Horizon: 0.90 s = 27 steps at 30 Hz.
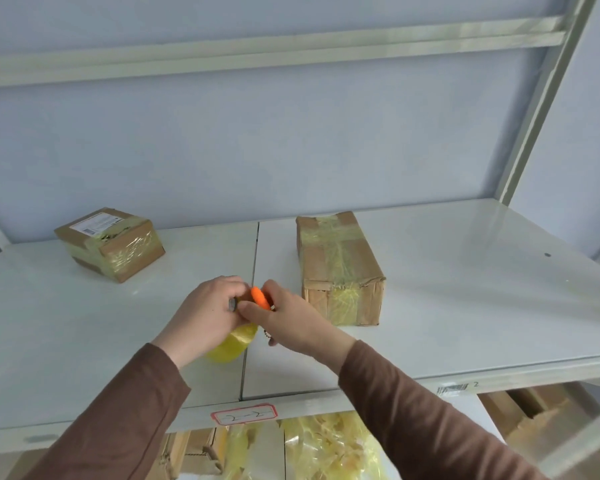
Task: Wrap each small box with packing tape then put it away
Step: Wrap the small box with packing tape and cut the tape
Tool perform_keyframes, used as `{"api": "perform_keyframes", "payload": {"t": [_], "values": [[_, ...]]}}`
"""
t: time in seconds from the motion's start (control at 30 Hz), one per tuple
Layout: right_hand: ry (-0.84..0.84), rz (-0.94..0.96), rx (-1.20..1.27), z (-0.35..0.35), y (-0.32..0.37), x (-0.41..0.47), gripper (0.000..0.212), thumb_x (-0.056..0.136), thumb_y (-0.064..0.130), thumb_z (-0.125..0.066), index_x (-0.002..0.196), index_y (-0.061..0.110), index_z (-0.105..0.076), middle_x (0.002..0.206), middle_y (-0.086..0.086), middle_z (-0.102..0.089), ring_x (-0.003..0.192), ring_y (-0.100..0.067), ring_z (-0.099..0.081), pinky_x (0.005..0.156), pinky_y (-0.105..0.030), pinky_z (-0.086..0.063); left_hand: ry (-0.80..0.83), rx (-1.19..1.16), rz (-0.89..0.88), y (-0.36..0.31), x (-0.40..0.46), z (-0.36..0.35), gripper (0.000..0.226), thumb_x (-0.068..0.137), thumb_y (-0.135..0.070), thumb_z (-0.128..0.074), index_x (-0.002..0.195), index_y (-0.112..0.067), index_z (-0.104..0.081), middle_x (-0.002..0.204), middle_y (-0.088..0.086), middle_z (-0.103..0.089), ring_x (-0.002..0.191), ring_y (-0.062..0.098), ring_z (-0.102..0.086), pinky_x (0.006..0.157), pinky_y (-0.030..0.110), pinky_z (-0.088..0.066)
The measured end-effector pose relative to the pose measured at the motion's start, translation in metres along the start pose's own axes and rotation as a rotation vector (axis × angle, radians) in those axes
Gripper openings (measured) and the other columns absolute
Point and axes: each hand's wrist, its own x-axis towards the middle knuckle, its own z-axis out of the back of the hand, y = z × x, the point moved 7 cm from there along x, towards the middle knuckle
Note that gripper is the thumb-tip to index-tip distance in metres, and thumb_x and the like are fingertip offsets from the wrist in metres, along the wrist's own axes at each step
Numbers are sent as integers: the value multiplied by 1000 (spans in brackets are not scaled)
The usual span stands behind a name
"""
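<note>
Cardboard small box [340,268] sat on shelf [465,289], right of hands, long way running near to far, short end facing near. Looked light, stiff; tape slick, so take by long sides. Second box [110,244] far left. Left hand [208,310] gripped yellow tape roll [231,342]; right hand [288,320] pinched orange cutter [258,296].

Shelf [465,289]: bare surface lay open right of the long taped box [340,268]; a gap ran between it and the labelled taped box [110,244] at left; upper shelf rail [274,50] well overhead.
</note>
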Motion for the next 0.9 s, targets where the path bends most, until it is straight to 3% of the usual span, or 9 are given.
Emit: {"api": "perform_keyframes", "payload": {"t": [0.1,0.2,0.27,0.37,0.5,0.67,0.73,0.8,0.9], "values": [[-116,137,-314,19,17,-20,43,100,60,-47,93,19,-41,80,3,-53,76,-24,-56,63,-35,-34,7,-161,-52,-22,-6,-2,11,70,-23,-68,79,-28,-71,81,-9,-67,78,11,-65,72,33,-51],[-198,187,-428,32,27,-38,42,101,63,-43,95,21,-42,88,0,-55,81,-27,-57,67,-38,-36,-12,-277,-66,-35,-9,-8,8,70,-19,-65,76,-21,-68,77,0,-65,74,17,-63,71,39,-49],[-262,163,-454,42,27,-47,43,100,64,-40,96,21,-45,93,-1,-56,83,-28,-58,66,-38,-38,-13,-366,-73,-45,-9,-14,7,70,-17,-66,77,-19,-68,75,1,-66,72,11,-62,69,32,-48],[-434,112,-441,67,23,-59,42,102,63,-38,95,21,-44,97,2,-51,82,-26,-57,66,-38,-41,23,-530,-81,-63,-6,-23,8,82,-6,-79,83,-7,-72,77,8,-68,78,11,-64,79,33,-50],[-431,13,-142,80,9,-66,55,90,75,-34,88,21,-42,91,5,-49,81,-17,-53,73,-38,-45,36,-558,-147,-86,-1,-22,11,91,-8,-75,95,-18,-78,86,-6,-76,86,8,-70,87,29,-55],[-575,-24,218,88,-6,-81,65,81,84,-44,84,19,-47,80,6,-49,70,-9,-49,67,-30,-43,92,-464,-217,-105,-5,-32,7,93,-13,-73,99,-12,-76,94,3,-76,96,24,-71,93,46,-55],[-678,-21,272,88,-12,-88,56,88,77,-51,77,24,-39,74,10,-39,65,-8,-40,65,-28,-37,93,-443,-240,-109,-9,-38,8,93,-14,-73,87,-11,-70,86,6,-73,86,27,-69,86,49,-55],[-787,-29,503,99,-19,-97,47,94,62,-57,73,27,-35,68,14,-36,61,-8,-37,62,-29,-34,99,-449,-236,-106,-13,-45,17,93,-14,-73,78,-15,-65,76,0,-66,74,19,-63,78,41,-51],[-896,9,653,136,-21,-119,32,91,47,-57,79,24,-39,75,2,-38,67,-13,-36,62,-31,-32,119,-602,-136,-92,-16,-49,9,94,-10,-71,87,-7,-68,82,0,-65,78,13,-60,81,34,-48]]}}
